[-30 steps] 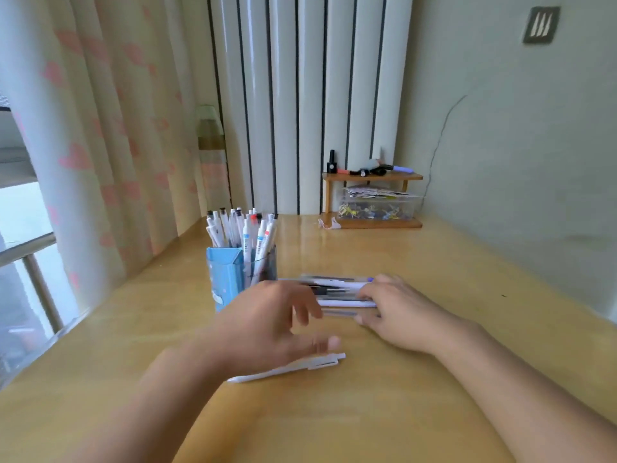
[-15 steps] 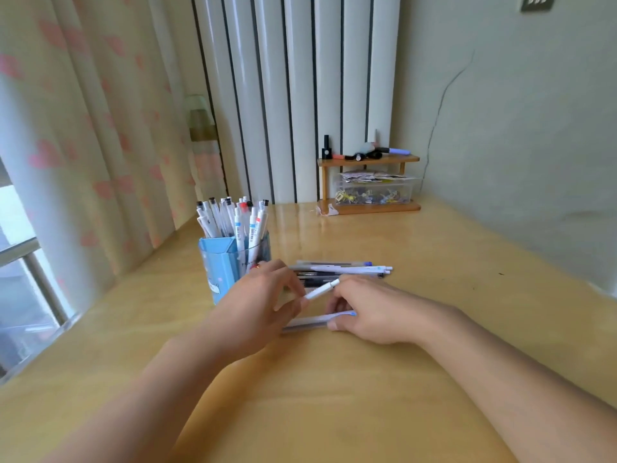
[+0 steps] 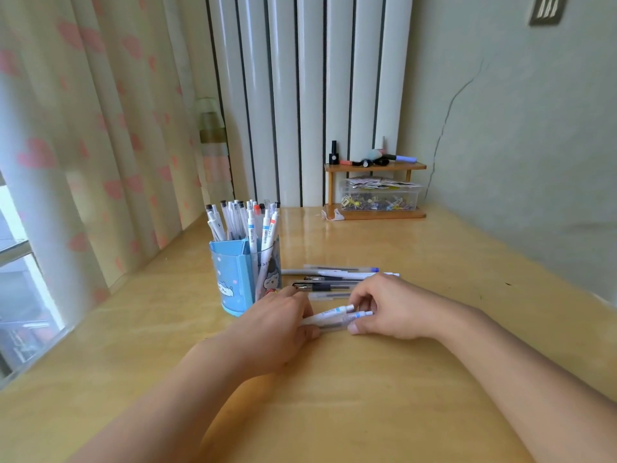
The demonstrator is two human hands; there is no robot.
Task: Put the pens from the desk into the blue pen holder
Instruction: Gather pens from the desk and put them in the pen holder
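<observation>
The blue pen holder stands on the wooden desk, left of centre, with several white pens upright in it. Just right of it, several loose pens lie side by side on the desk. In front of that pile, a small bunch of white pens lies flat between my hands. My left hand grips the bunch's left end. My right hand pinches its right end with fingers and thumb, covering part of the loose pile.
A small wooden shelf with a clear box of clips stands at the desk's back by the wall. A curtain and a window run along the left edge. The green wall bounds the right side.
My hands have gathered pens from the desk into one bunch held at both ends. A second earlier my left hand lay over a single white pen nearer me.
</observation>
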